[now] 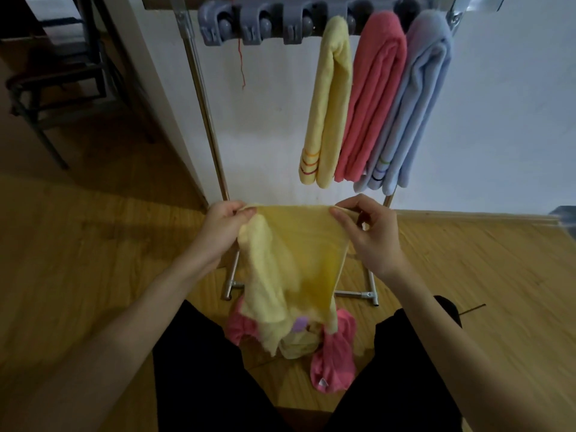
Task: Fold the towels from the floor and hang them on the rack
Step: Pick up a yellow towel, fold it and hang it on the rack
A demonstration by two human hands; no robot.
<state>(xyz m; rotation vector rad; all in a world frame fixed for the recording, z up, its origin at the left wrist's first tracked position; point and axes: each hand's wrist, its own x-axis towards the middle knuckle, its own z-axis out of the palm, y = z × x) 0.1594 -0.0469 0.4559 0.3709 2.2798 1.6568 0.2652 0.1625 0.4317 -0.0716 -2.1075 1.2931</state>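
I hold a yellow towel (296,260) stretched by its top edge in front of me. My left hand (224,226) pinches its left corner and my right hand (367,232) pinches its right corner. The towel hangs down between my knees, its lower end over a heap on the floor: a pink towel (333,353), another yellow towel (296,347) and a bit of lilac cloth (300,324). On the metal rack (199,88) hang three folded towels: yellow (330,101), pink (374,98) and light blue (414,104).
A grey holder bar (255,23) with several clips tops the rack; its left clips hold nothing. White wall behind. A dark chair (53,82) stands at the far left on the wooden floor (78,260). The rack's foot bar (355,294) lies near my right knee.
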